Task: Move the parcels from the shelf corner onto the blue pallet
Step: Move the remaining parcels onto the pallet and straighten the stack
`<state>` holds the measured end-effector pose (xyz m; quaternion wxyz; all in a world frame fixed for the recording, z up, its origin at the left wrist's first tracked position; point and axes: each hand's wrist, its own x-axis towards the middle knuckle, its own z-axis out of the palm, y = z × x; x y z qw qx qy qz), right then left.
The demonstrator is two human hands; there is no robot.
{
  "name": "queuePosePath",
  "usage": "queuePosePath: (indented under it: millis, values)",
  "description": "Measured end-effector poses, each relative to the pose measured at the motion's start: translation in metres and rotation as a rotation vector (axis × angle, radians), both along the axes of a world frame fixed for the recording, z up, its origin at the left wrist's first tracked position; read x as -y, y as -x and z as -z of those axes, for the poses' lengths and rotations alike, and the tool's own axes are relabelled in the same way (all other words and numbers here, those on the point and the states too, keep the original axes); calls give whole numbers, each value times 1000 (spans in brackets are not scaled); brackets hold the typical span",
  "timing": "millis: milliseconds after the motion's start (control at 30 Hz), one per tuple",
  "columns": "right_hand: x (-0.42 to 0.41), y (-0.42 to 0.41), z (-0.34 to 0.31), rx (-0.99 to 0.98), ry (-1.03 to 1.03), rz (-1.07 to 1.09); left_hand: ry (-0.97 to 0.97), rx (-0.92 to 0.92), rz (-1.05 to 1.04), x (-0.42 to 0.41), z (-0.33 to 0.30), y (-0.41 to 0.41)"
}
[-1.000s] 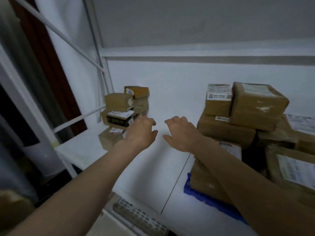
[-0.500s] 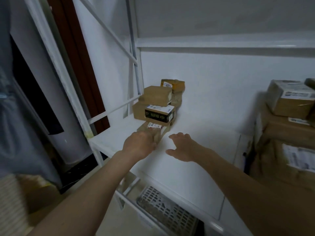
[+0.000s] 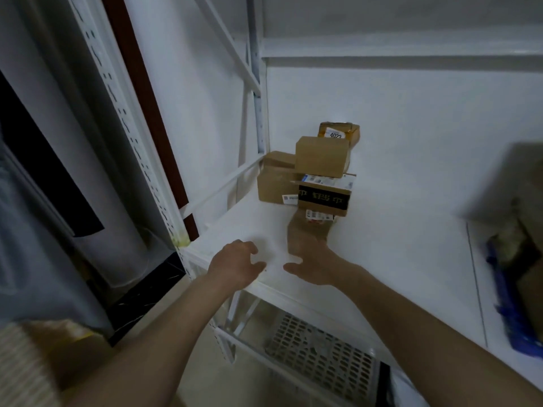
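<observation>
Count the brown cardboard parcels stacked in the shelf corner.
5 visible: labelled back one, plain top box, left box, black-banded box, low front parcel. More may be hidden behind.

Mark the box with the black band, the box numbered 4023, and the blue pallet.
box with the black band [image 3: 324, 198], head view, on its black front band.
box numbered 4023 [image 3: 339, 133], head view, on its top label.
blue pallet [image 3: 512, 315], head view, on its blurred front edge.

A white shelf [image 3: 396, 230] carries a stack of brown cardboard parcels [image 3: 311, 177] in its far left corner, and a blue pallet [image 3: 511, 318] loaded with blurred boxes at the right edge
</observation>
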<state>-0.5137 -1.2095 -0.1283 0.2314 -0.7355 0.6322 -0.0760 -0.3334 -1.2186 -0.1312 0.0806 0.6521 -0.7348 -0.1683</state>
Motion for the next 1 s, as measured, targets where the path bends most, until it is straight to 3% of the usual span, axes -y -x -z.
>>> queuePosePath:
  millis: [300,533,667,833,1000]
  values:
    - [63,6,-25,-33,220,152,6,-71,67,61,5,-6]
    - [110,48,-55,192,631,578,64,-340,129,133,-32,33]
    - [150,78,-61,367,556,706,74,-525,130,181,-57,80]
    - [176,97,-61,727,354,671,-78,-639,56,217,-67,116]
    - [168,100,-64,812,286,594,-56,-759,44,214,-64,133]
